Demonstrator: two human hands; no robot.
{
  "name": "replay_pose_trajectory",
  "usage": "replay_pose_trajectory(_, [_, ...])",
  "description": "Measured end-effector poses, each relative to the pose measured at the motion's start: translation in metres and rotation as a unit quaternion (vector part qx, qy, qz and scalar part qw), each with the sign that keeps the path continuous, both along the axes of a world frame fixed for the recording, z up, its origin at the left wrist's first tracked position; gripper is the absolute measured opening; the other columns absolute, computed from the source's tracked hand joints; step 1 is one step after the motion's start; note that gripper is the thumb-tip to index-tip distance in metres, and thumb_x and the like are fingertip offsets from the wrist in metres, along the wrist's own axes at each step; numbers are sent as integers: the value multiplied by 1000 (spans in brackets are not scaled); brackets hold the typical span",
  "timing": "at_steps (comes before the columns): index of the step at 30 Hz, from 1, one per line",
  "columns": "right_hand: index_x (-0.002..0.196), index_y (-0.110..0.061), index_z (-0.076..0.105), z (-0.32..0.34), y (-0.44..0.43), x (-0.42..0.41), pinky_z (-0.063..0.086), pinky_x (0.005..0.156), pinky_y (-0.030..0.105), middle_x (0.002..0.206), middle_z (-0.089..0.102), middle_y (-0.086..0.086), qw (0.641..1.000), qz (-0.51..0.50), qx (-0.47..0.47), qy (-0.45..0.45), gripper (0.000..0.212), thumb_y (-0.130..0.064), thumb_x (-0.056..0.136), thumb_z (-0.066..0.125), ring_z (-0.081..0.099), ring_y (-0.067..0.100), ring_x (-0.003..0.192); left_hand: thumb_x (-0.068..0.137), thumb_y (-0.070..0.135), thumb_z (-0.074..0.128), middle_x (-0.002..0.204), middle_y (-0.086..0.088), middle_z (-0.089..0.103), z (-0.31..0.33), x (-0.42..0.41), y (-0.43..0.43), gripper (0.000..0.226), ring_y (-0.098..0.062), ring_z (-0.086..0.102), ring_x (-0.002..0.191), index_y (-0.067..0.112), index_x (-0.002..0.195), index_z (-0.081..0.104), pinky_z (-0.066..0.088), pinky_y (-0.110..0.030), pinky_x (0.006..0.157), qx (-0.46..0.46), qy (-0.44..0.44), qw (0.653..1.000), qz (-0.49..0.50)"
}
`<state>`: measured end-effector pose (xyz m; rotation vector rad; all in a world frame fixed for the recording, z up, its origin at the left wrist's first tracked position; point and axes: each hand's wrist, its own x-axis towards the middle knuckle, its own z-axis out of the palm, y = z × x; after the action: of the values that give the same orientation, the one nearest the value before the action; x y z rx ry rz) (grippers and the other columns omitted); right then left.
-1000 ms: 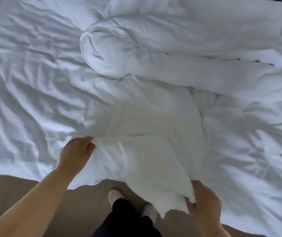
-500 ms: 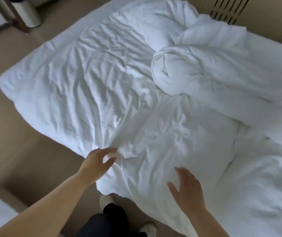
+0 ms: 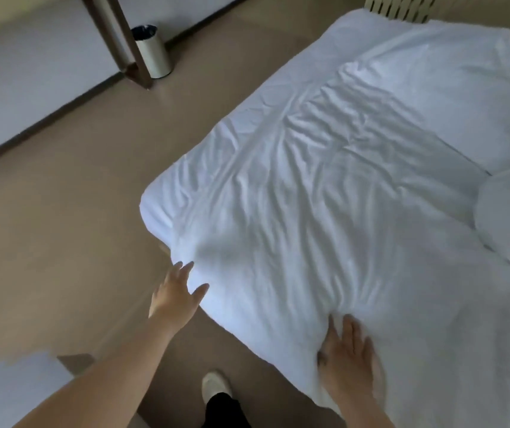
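Observation:
A wrinkled white sheet (image 3: pixel 324 193) covers the bed and hangs over its near edge. My right hand (image 3: pixel 348 359) lies flat with straight fingers on the sheet close to that edge. My left hand (image 3: pixel 174 296) is spread open at the bed's near left corner, fingertips at the sheet's edge. A bunched white duvet (image 3: pixel 507 217) lies rolled at the right side of the bed.
Tan floor (image 3: pixel 62 227) lies left of the bed. A cylindrical bin (image 3: pixel 151 52) stands by a dark post (image 3: pixel 117 38) at the back wall. My white shoe (image 3: pixel 216 386) and dark trouser leg show below. A slatted headboard (image 3: pixel 398 6) is at the top.
Both hands let go of the folded sheet corner, which now lies spread flat. My view swung left, bringing the bed's corner, floor and bin into sight.

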<state>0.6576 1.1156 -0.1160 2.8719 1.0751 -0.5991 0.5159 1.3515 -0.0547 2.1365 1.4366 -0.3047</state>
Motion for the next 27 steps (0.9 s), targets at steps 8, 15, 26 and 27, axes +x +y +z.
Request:
replay_pose_trajectory(8, [144,-36,8,-23,14,-4,-8,113,21,154,-13,-14,988,-55,132,54,90,-28,57,31,-10,0,141,83,46,60,139,-9,44,-26,75,108,77,-28,45,124,11,143,27,39,-34,97,-102,-49,990,85])
replay_pose_trajectory(15, [146,-39,6,-30,41,-9,-1,111,16,154,-4,-20,962,-186,197,-36,100,-26,49,29,0,-6,140,83,44,60,95,-4,63,-32,87,154,39,-21,57,82,10,102,55,44,-29,70,-87,58,993,-45])
replay_pose_trajectory(26, [115,-7,50,43,199,-56,37,93,48,107,67,22,921,-337,77,-180,49,-38,95,18,53,30,106,84,24,64,81,9,60,13,88,225,9,-16,60,85,18,91,65,51,-28,79,-251,-76,925,-274])
replay_pose_trajectory(27, [117,-10,46,48,229,-65,27,95,47,109,67,20,924,-339,86,-156,55,-45,97,9,45,26,109,84,22,65,81,8,61,24,86,241,7,-16,61,84,19,90,65,51,-27,79,-255,-90,916,-296])
